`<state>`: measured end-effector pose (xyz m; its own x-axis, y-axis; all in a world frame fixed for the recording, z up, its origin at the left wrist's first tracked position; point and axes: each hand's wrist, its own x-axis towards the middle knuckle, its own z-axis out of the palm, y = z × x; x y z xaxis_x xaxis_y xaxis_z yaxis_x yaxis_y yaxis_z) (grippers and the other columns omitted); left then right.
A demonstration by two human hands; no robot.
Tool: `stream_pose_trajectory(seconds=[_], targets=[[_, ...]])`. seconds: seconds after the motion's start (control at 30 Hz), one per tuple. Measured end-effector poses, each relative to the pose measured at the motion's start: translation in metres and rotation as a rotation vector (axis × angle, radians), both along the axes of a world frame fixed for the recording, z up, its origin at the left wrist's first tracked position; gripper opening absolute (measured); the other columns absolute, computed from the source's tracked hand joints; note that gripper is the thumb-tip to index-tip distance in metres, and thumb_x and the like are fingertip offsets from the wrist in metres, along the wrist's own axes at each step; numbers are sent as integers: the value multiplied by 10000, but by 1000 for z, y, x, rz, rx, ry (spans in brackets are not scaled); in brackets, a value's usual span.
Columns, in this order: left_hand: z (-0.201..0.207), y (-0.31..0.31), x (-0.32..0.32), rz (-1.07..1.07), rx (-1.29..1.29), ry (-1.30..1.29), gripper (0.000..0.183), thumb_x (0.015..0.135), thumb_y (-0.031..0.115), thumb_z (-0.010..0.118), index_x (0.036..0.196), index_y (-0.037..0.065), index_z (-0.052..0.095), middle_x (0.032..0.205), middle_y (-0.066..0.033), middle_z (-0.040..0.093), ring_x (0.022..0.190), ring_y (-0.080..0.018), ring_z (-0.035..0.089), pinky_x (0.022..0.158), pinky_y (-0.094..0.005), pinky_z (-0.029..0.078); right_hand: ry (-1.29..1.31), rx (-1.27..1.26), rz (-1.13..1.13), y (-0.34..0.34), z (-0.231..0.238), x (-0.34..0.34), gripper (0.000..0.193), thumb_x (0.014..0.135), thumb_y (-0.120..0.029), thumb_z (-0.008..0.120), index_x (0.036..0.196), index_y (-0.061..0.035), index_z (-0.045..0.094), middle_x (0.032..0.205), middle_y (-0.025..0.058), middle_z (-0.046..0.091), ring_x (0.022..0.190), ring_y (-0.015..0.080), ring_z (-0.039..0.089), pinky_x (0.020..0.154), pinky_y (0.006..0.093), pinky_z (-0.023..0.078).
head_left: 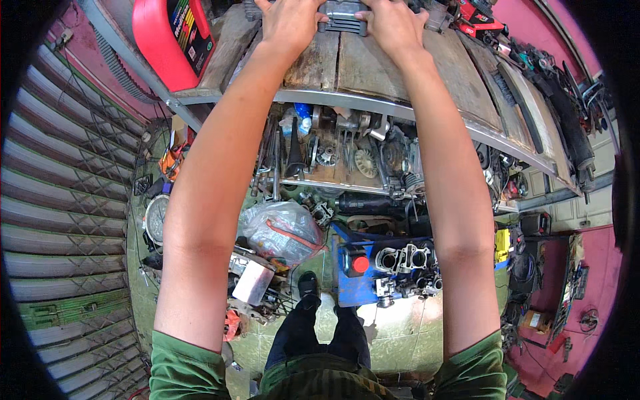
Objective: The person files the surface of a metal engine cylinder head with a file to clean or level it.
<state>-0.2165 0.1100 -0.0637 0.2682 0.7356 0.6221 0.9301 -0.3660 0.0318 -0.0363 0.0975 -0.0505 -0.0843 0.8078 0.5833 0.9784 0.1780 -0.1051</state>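
Observation:
At the top edge of the view, a grey finned metal engine part (343,25) rests on the worn wooden workbench (373,63). Its upper portion is cut off by the picture's edge. My left hand (291,24) grips its left side, thumb against the metal near the fins. On the opposite side my right hand (396,28) holds it the same way, with the thumb at its right edge. Some fingers of both hands are out of the picture or hidden. Both my arms are stretched far forward over the bench.
A red oil jug (163,47) stands at the bench's left end. Tools and a long black cylinder (567,127) lie along the right. Below, a shelf (333,181) carries metal parts. A clear plastic bag (280,230) and a blue tray (353,293) with engine parts sit near my feet.

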Motion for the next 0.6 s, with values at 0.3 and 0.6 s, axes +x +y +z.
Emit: stream_pose_trajectory(seconds=[0.3, 0.6], targets=[[-13, 22, -6, -17, 157, -8, 464, 884, 192, 750, 1341, 173, 673, 1285, -33, 713, 1372, -296, 471, 1069, -653, 272, 10, -17, 28, 6, 5, -12, 385, 942, -170, 661, 1325, -191, 693, 1152, 177, 737, 1113, 359, 686, 1054, 701, 348], [-15, 40, -6, -34, 195, 52, 468, 880, 219, 750, 1335, 138, 670, 1227, -54, 728, 1441, -277, 427, 1060, -663, 273, 27, -47, -29, 21, 5, -12, 406, 932, -162, 666, 1331, -233, 694, 1125, 192, 738, 1142, 367, 673, 1068, 696, 341]])
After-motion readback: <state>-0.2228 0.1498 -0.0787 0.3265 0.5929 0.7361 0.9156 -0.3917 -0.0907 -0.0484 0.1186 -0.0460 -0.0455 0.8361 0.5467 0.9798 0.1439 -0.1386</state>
